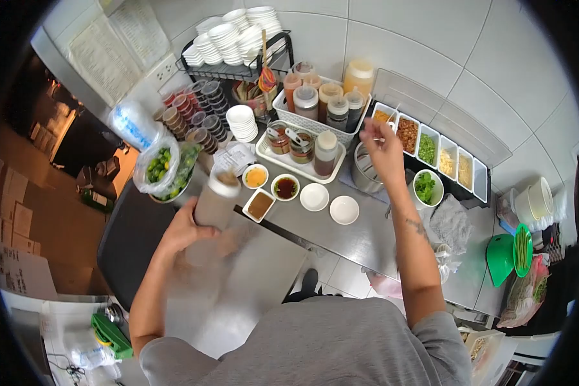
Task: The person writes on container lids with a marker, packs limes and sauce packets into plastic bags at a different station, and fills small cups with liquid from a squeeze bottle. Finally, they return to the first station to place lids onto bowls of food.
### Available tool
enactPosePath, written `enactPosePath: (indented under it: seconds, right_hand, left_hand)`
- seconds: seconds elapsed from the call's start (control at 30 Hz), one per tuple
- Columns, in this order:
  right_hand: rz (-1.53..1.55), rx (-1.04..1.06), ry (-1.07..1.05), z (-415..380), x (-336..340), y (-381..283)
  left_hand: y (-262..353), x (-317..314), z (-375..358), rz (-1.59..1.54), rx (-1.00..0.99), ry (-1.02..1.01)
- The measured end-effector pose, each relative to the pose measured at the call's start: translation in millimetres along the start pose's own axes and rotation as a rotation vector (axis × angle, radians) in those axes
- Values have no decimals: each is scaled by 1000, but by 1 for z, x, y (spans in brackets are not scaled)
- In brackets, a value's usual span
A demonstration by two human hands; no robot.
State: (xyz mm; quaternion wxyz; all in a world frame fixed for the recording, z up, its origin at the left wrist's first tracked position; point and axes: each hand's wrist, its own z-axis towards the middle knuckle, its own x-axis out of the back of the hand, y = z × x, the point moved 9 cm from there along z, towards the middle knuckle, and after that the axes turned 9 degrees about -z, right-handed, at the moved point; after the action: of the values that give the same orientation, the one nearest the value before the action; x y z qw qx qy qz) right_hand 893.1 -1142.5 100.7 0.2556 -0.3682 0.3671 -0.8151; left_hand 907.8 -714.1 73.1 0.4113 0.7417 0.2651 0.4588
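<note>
A blurred squeeze bottle with a pale cap (217, 201) is in my left hand (185, 230), fingers wrapped around its side, at the left of the counter. My right hand (385, 149) has its fingers drawn together over a metal container (365, 168), beside the topping tray; what it pinches is too small to make out. Between my hands stand a dish of brown sauce (260, 205), a bowl of dark sauce (285, 187), a yellow-filled bowl (255, 176) and two white dishes (314, 197), (344, 210).
Behind are a white tray (315, 175) with jars and a bottle, a basket of squeeze bottles (354, 133), and topping containers (427, 143). A cup of green leaves (426, 188) and a grey cloth (450, 222) lie right. Limes in a bag (157, 168) sit left.
</note>
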Motion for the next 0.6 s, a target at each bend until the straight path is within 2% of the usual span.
enactPosePath:
  seconds: [0.1, 0.17, 0.23, 0.3, 0.37, 0.43, 0.47, 0.53, 0.6]
  right_hand:
    - [-52, -89, 46, 61, -5, 28]
    - [-200, -30, 137, 105, -13, 36]
    - [-349, -18, 190, 135, -17, 37]
    - [-501, -48, 195, 156, -27, 32]
    - [-426, -71, 103, 171, -40, 47]
    - [-251, -57, -7, 178, -52, 66]
    - [-292, -91, -9, 173, -46, 53]
    - [-281, -59, 51, 170, -37, 54]
    - [-257, -3, 153, 168, -22, 46]
  left_hand:
    - [73, -1, 31, -363, -286, 112]
    - [137, -2, 65, -521, -424, 184]
    - [208, -5, 104, -632, -609, 149]
    - [253, -11, 154, -661, -757, 173]
    - [290, -23, 203, -591, -910, 195]
    - [300, -42, 240, -588, -938, 335]
    - [297, -49, 256, -588, -946, 405]
    - [280, -70, 302, -494, -875, 434]
    - [270, -86, 313, -373, -748, 423]
